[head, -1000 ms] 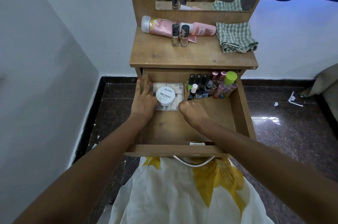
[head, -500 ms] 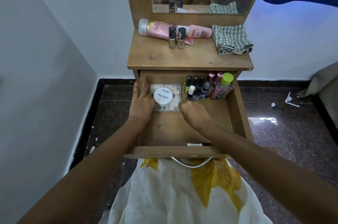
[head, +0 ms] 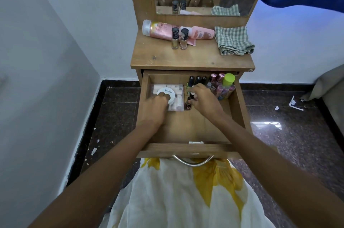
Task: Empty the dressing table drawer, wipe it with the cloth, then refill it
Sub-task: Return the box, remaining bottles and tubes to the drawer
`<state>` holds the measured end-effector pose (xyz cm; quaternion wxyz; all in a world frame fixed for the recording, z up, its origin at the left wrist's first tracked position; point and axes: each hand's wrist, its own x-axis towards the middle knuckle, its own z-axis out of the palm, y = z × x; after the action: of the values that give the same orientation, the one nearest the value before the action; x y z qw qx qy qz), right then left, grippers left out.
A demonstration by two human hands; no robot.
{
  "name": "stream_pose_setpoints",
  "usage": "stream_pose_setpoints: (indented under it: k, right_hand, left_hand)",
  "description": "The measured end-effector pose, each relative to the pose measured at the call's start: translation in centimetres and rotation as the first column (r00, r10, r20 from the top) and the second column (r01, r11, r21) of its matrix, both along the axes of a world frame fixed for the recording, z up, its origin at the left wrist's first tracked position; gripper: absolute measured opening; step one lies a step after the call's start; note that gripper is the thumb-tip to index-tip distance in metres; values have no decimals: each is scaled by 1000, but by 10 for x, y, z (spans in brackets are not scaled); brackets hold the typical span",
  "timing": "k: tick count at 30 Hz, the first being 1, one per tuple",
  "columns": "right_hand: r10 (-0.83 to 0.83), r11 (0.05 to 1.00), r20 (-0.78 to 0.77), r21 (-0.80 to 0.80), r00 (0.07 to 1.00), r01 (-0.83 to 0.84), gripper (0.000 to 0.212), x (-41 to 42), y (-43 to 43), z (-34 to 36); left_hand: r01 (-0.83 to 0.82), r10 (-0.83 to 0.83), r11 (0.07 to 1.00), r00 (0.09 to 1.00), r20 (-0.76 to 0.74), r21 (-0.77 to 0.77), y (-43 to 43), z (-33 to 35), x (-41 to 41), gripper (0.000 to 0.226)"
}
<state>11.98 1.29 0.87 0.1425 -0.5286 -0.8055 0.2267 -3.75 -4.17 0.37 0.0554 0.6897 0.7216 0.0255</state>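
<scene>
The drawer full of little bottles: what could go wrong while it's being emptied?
1. The right hand pinches a small bottle beside the tightly packed upright bottles; it could knock neighbours over.
2. The left hand grips the white jar sitting on the clear box; the box might get dragged along.
3. Two nail polishes stand on the tabletop; items set down there could topple them.

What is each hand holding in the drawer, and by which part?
The left hand grips the white jar over its near rim. The right hand seems to pinch a small dark bottle by its cap.
</scene>
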Motion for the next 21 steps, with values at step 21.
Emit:
stream_pose_setpoints:
  k: [21]
  right_hand:
    - [92,993,166,59,982,-103,21,-11,30,0]
  left_hand:
    - [-176,195,981,839,508,-86,48,-12,41,20]
